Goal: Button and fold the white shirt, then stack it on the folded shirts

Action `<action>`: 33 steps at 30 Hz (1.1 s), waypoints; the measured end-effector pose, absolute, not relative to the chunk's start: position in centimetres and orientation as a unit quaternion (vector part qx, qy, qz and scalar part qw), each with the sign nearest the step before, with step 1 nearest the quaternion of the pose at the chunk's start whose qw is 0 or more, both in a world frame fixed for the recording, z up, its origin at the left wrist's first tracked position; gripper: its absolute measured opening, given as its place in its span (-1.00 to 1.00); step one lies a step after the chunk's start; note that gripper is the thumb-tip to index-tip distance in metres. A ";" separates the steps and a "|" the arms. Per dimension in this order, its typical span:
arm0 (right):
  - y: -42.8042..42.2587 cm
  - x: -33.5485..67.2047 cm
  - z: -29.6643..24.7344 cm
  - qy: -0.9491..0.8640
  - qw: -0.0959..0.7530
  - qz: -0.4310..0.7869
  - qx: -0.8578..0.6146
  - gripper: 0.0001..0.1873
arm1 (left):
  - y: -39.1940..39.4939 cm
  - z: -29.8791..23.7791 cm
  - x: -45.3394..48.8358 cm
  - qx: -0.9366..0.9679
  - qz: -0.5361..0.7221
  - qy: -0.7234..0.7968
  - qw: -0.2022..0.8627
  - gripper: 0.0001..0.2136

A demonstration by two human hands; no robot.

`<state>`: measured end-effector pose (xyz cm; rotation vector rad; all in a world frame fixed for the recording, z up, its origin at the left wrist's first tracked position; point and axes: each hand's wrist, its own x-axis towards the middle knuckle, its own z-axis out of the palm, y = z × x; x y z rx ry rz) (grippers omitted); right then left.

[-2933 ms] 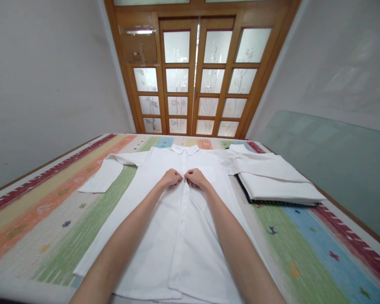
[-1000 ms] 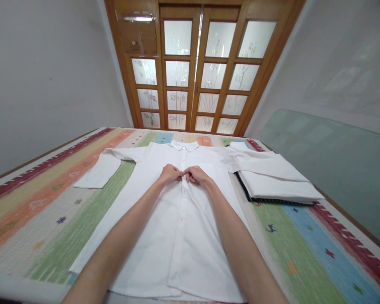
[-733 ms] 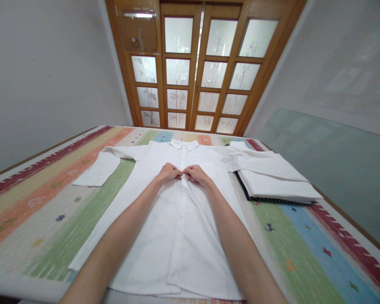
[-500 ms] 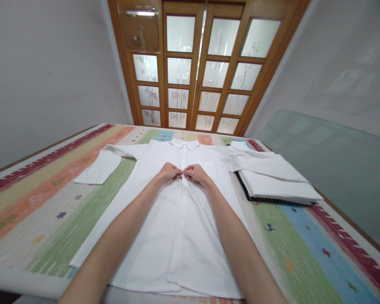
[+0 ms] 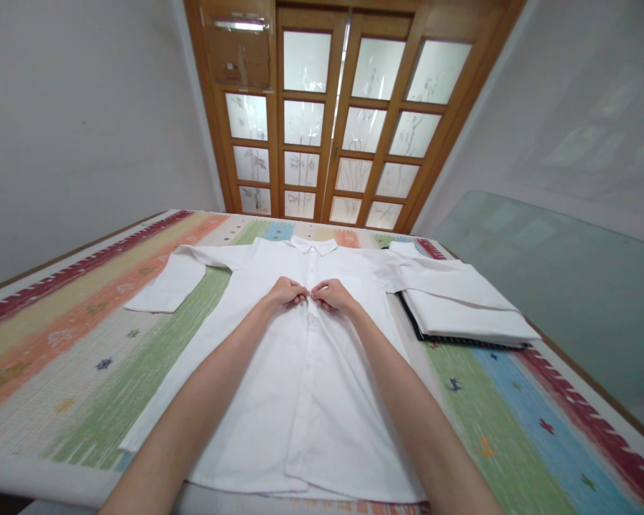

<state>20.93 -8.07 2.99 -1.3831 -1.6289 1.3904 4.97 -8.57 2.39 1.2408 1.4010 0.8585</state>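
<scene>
White cloth draws two bare hands together at the center of a long-sleeved shirt (image 5: 257,429), laid front up, collar (image 5: 322,247) to the far side, on a striped cloth (image 5: 112,400). The left hand (image 5: 288,290) and right hand (image 5: 331,293) meet at the button front (image 5: 303,400), thumbs and fingers pinching its fabric; whether a button sits between them cannot be seen. To the left, one sleeve (image 5: 166,286) bends toward the near side; to the right, the other sleeve (image 5: 451,280) rests over folded white fabric (image 5: 477,322), with dark fabric (image 5: 409,317) beneath. Glass-paned doors (image 5: 307,61) stand at the far end.

The likeliest trouble is small: an uneven tug from either hand could pull the front edges out of line, and a loose pinch could let the thin fabric slip. A harder pull to the left might drag the right sleeve across the folded pile and ruck both.

Compared with the frame a second earlier, the right forefinger, then reaching across to the left fingertips, appears drawn back just beside them, while the shirt, both sleeves and the folded pile lie as they did
</scene>
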 end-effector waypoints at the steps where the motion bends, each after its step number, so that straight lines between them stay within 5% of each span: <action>1: -8.1 20.9 3.0 -0.609 0.292 0.520 -0.523 -0.90 | -8.6 2.4 5.0 0.514 0.358 0.582 0.518 -0.76; 13: -8.6 20.3 2.4 -0.584 0.315 0.531 -0.527 -0.91 | -9.1 2.8 5.2 0.503 0.361 0.595 0.512 -0.74; 22: -8.5 20.3 2.1 -0.577 0.328 0.539 -0.519 -0.85 | -8.4 2.5 5.5 0.497 0.390 0.614 0.473 -0.94; 33: -8.1 20.5 1.9 -0.579 0.323 0.547 -0.511 -0.70 | -8.6 2.8 5.5 0.486 0.392 0.609 0.489 -0.85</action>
